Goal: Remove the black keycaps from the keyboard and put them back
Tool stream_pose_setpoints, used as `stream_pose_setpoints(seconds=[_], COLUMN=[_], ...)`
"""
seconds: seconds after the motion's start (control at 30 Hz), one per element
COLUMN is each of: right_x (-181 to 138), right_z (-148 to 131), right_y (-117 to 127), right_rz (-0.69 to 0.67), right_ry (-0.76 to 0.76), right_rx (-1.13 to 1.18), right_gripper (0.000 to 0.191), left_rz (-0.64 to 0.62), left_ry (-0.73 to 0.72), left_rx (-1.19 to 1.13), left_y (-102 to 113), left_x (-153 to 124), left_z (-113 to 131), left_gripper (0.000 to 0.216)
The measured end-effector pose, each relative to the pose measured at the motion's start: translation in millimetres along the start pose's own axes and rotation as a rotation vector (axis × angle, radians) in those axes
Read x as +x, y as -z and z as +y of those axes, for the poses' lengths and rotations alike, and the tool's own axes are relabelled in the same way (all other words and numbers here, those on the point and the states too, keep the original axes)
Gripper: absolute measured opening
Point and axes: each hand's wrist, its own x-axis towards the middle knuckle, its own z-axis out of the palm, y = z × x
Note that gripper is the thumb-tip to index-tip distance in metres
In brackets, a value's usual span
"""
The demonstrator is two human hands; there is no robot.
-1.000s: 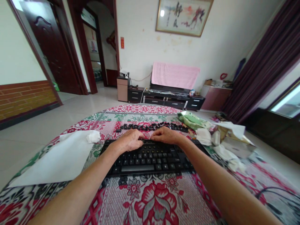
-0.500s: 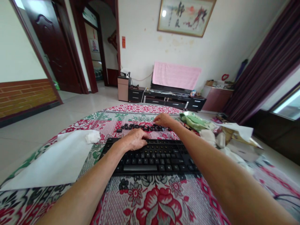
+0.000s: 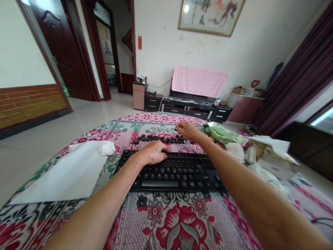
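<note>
A black keyboard (image 3: 177, 172) lies on the flowered tablecloth (image 3: 171, 225) in front of me. My left hand (image 3: 153, 152) rests on its upper left keys, fingers curled down onto the top row. Beyond the keyboard a row of loose black keycaps (image 3: 156, 139) lies on the cloth. My right hand (image 3: 188, 130) is raised just above the right end of that row, fingertips pinched on a small dark keycap (image 3: 176, 130).
A white sheet with a crumpled tissue (image 3: 107, 148) lies at the left. At the right are a green bag (image 3: 221, 133), crumpled papers (image 3: 273, 146) and tissues. A dark cable (image 3: 322, 220) lies near the right edge. A TV cabinet (image 3: 195, 111) stands against the far wall.
My right hand left the keyboard's top row, reached forward to the loose keycaps and now lifts slightly with a keycap pinched. My left hand stayed on the keyboard.
</note>
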Motion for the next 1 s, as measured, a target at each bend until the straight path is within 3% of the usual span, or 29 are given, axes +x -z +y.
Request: stream_pose_setpoints(seconds=[0.17, 0.3, 0.47, 0.63, 1.0], right_x=[-44.4, -62.5, -68.1, -72.5, -73.1], right_z=[-20.5, -29.8, -34.9, -41.6, -46.4], right_y=[4.8, 0.0, -2.4, -0.6, -4.1], right_rz=[-0.083, -0.182, -0.110, -0.069, -0.025], right_ry=[0.008, 0.000, 0.073, 0.168, 0.257], right_rx=[0.602, 0.761, 0.671, 0.531, 0.473], right_gripper=[0.023, 0.022, 0.018, 0.028, 0.037], left_rz=[-0.025, -0.021, -0.024, -0.025, 0.023], left_ry=[0.007, 0.008, 0.024, 0.055, 0.068], left_rx=[-0.019, -0.044, -0.082, -0.103, -0.200], left_y=[-0.2, -2.4, -2.9, -1.5, -1.3], left_x=[0.1, 0.6, 0.5, 0.8, 0.7], left_z=[-1.8, -5.0, -6.3, -5.3, -3.3], left_gripper=[0.027, 0.029, 0.032, 0.033, 0.032])
